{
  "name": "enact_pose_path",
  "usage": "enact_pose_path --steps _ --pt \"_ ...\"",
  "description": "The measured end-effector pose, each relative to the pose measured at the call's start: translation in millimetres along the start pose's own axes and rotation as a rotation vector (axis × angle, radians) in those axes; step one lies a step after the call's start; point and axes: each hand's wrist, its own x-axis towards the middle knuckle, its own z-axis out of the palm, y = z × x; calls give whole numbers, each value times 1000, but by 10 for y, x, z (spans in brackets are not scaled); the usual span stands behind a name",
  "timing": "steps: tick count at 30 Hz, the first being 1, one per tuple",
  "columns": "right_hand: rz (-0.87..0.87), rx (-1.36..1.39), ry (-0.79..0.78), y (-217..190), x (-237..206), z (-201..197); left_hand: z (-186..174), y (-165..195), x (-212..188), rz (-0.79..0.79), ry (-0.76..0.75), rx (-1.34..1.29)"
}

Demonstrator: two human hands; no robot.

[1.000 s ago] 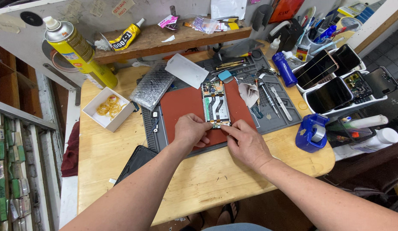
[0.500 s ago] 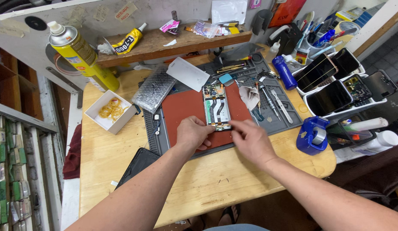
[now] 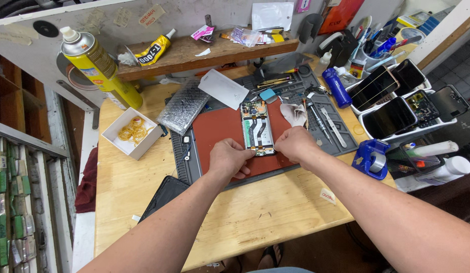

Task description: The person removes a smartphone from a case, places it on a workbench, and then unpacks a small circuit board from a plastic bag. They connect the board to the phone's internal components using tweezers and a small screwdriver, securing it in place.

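Note:
An opened phone (image 3: pixel 256 126) with its back removed lies lengthwise on a red-brown work mat (image 3: pixel 222 134) in the middle of the wooden bench (image 3: pixel 255 222). My left hand (image 3: pixel 230 157) pinches the phone's near left corner. My right hand (image 3: pixel 294 144) grips the near right corner with fingertips on its bottom edge. Both hands rest on the mat and cover the phone's lower end.
A yellow spray can (image 3: pixel 98 65) and a white box of rubber bands (image 3: pixel 132 132) stand at left. A dark panel (image 3: pixel 164 197) lies near my left forearm. Screwdrivers and tweezers (image 3: pixel 323 121) lie on the grey mat; a blue tape dispenser (image 3: pixel 372 159) and trays of phones (image 3: pixel 391 106) sit at right.
Both hands stay at the phone's near end. My right hand has shifted slightly up and closer to the phone's bottom edge.

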Motion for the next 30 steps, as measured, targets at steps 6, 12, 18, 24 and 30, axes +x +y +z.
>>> enact_pose_path --steps 6,12,18,24,30 --pt "49 158 -62 12 38 -86 -24 0 -5 -21 -26 -37" --pt "-94 108 331 292 43 -586 -183 198 141 -125 -106 62" --pt "-43 100 378 519 160 -1044 -257 248 179 -20 -151 -28" --pt "-19 307 10 493 -1 -663 -1 312 289 58 -183 -23" --pt "-138 519 1 269 55 -628 314 775 972 306 146 268"
